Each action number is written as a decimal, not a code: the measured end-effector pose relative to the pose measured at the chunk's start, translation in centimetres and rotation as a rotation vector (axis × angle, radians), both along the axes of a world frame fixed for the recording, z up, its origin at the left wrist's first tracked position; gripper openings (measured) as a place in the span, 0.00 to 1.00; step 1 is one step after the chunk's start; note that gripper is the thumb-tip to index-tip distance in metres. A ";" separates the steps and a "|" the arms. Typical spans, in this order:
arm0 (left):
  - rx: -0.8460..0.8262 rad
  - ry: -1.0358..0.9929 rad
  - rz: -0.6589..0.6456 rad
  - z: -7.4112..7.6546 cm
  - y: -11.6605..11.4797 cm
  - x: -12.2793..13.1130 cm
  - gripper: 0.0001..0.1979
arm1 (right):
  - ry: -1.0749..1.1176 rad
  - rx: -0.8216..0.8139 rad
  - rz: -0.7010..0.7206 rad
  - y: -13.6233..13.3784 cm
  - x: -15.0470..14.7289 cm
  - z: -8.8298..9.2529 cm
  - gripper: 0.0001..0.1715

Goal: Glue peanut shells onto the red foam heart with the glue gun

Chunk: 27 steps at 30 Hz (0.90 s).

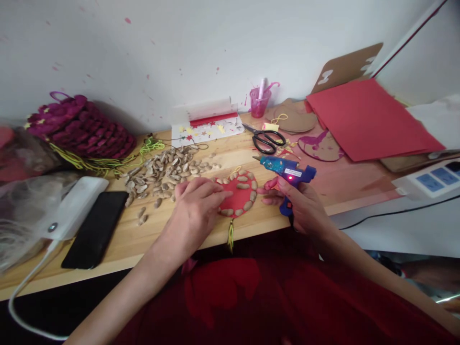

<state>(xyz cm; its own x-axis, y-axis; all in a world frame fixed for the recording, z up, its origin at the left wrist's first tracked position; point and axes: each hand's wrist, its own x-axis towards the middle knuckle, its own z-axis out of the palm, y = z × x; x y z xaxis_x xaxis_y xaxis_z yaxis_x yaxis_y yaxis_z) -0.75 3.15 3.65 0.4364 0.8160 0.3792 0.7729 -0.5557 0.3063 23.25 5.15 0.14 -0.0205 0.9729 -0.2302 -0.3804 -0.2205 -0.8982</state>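
Observation:
A red card piece [237, 197] lies near the table's front edge, with peanut shells [247, 205] set along its rim and a yellow-green tassel [230, 234] hanging off the bottom. My left hand [199, 203] rests over the card's left edge, fingers bent together and touching it; what sits beneath the fingertips is hidden. In my right hand [300, 201] is a blue hot glue gun [283, 167], its red light on and its nozzle pointing left, just beyond the card. Loose peanut shells [172, 167] are heaped to the left of the card.
Black-handled scissors [268, 140], a pink cup [259, 101] and cardboard pieces [319, 146] lie farther back. Red sheets [370, 120] are stacked right, near a power strip [434, 179]. On the left are a black phone [95, 230], a white power bank [77, 206] and a purple bundle [82, 125].

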 end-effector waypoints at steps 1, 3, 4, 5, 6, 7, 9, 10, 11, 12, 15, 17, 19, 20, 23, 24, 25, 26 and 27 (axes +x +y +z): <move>-0.010 -0.023 0.006 -0.1 -0.5 -0.4 0.11 | -0.002 0.003 -0.003 0.0 0.0 0.0 0.19; -0.035 -0.055 0.027 -0.6 -1.3 -0.9 0.08 | -0.013 0.010 0.002 0.0 0.1 -0.1 0.19; -0.046 -0.068 0.039 -0.9 -1.6 -1.0 0.08 | -0.020 0.014 0.009 0.1 0.1 -0.2 0.19; -0.056 -0.080 0.050 -1.2 -1.8 -1.0 0.07 | -0.026 0.017 0.018 0.1 0.1 -0.2 0.18; -0.064 -0.090 0.056 -1.5 -1.8 -0.9 0.07 | -0.031 0.017 0.026 0.1 0.1 -0.3 0.18; -0.075 -0.095 0.054 -1.7 -1.8 -0.8 0.07 | -0.034 0.017 0.032 0.2 0.2 -0.3 0.17; -0.096 -0.090 0.041 -1.9 -1.7 -0.5 0.06 | -0.038 0.010 0.036 0.2 0.2 -0.3 0.17; -0.103 -0.082 0.040 -2.0 -1.6 -0.4 0.07 | -0.040 0.008 0.033 0.1 0.1 -0.2 0.16; -0.108 -0.070 0.043 -2.0 -1.5 -0.3 0.07 | -0.041 0.009 0.030 0.1 0.1 -0.2 0.16; -0.111 -0.059 0.047 -2.0 -1.4 -0.2 0.07 | -0.042 0.009 0.026 0.1 0.1 -0.1 0.16; -0.116 -0.050 0.040 -2.0 -1.3 -0.2 0.08 | -0.043 -0.003 0.013 0.0 0.0 0.2 0.17; -0.122 -0.059 0.020 -2.2 -1.3 -0.3 0.08 | -0.054 -0.015 0.013 0.0 -0.1 0.2 0.17; -0.128 -0.059 0.017 -2.4 -1.3 -0.4 0.09 | -0.064 -0.018 0.021 0.0 -0.1 0.2 0.17; -0.129 -0.052 0.019 -2.4 -1.3 -0.4 0.10 | -0.066 -0.015 0.026 0.0 -0.1 0.2 0.17; -0.122 -0.029 0.028 -2.3 -1.4 -0.3 0.10 | -0.071 -0.010 0.032 0.0 0.0 0.2 0.16; -0.127 -0.026 0.032 -2.2 -1.5 -0.2 0.10 | -0.073 -0.010 0.031 -0.1 0.0 0.2 0.15; -0.140 -0.024 0.039 -2.0 -1.5 -0.1 0.10 | -0.074 -0.009 0.026 -0.1 0.0 0.2 0.15; -0.160 -0.022 0.047 -1.9 -1.6 -0.1 0.10 | -0.073 -0.007 0.023 -0.1 0.1 0.2 0.15; -0.183 -0.019 0.053 -1.8 -1.7 -0.1 0.10 | -0.068 -0.002 0.021 -0.1 0.1 0.2 0.16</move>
